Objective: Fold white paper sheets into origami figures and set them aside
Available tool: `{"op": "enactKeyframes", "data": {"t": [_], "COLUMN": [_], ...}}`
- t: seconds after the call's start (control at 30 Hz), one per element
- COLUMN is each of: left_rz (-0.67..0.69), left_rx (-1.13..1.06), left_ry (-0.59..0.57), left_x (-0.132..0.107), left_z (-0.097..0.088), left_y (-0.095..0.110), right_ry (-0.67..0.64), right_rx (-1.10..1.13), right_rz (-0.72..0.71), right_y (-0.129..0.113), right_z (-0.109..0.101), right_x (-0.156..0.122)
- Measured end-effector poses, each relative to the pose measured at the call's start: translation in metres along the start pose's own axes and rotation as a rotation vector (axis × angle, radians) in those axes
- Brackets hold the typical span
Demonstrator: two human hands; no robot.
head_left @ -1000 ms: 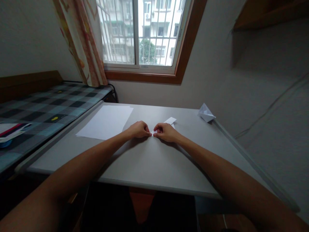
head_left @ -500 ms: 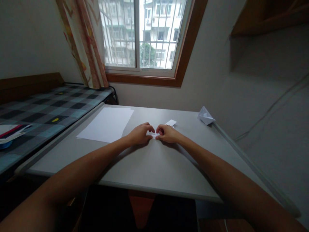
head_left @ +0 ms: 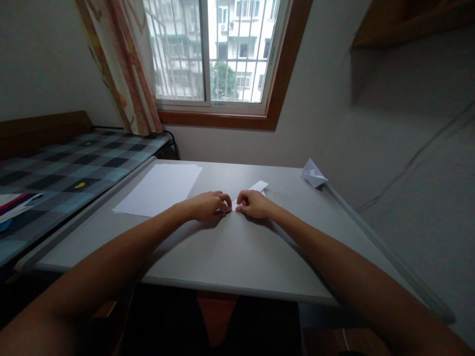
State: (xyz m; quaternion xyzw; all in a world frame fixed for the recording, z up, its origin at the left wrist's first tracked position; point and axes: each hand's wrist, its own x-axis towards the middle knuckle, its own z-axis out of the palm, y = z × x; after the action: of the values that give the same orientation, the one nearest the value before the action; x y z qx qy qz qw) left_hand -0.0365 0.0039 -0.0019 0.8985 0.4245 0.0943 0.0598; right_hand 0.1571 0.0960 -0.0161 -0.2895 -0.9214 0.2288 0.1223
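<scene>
- The small white paper is mostly hidden under the two hands. Only one corner shows, sticking out at 1 o'clock from the right hand, plus a thin pale sliver in the gap between the fingertips.
- Its folds and full outline cannot be made out, and its near edge is covered by knuckles.
- Both forearms run out of the picture at the bottom corners, and the underside of each palm is out of sight.
- What shows of the small white paper is flat, plain and sharp-cornered. It lies on the grey desk about the middle of its width, toward the far half.
- The left hand has its fingers curled tight, knuckles up, with the tips down on the paper's left end.
- The right hand is curled the same way and closed on the paper's right end. The two sets of fingertips are almost touching, with a narrow gap between them.
- A stack of white sheets lies flat at 10 o'clock from the left hand, just beside the wrist.
- A folded paper figure sits at 2 o'clock from the right hand, well apart, near the desk's far right edge.
</scene>
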Motion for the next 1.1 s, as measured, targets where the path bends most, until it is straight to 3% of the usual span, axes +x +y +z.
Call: {"op": "enactKeyframes", "data": {"t": [0.17,0.4,0.77,0.97,1.1], "left_rz": [0.028,-0.091,-0.2,-0.278,-0.418], "left_rx": [-0.025,-0.101,-0.017,0.052,-0.02], "left_ry": [0.003,0.158,0.21,0.351,0.463], "left_x": [0.0,0.005,0.013,0.016,0.016], "left_z": [0.002,0.01,0.018,0.018,0.017], "left_y": [-0.001,0.001,0.002,-0.001,-0.006], "right_ry": [0.003,-0.025,-0.008,0.222,0.6], "right_rx": [0.037,-0.132,-0.461,-0.547,-0.368], "right_rz": [-0.116,-0.356,-0.407,-0.419,-0.302], "right_y": [0.009,0.034,0.025,0.01,0.01], "right_z": [-0.007,-0.039,-0.03,-0.038,-0.051], "right_x": [-0.007,-0.024,-0.017,-0.016,-0.02]}}
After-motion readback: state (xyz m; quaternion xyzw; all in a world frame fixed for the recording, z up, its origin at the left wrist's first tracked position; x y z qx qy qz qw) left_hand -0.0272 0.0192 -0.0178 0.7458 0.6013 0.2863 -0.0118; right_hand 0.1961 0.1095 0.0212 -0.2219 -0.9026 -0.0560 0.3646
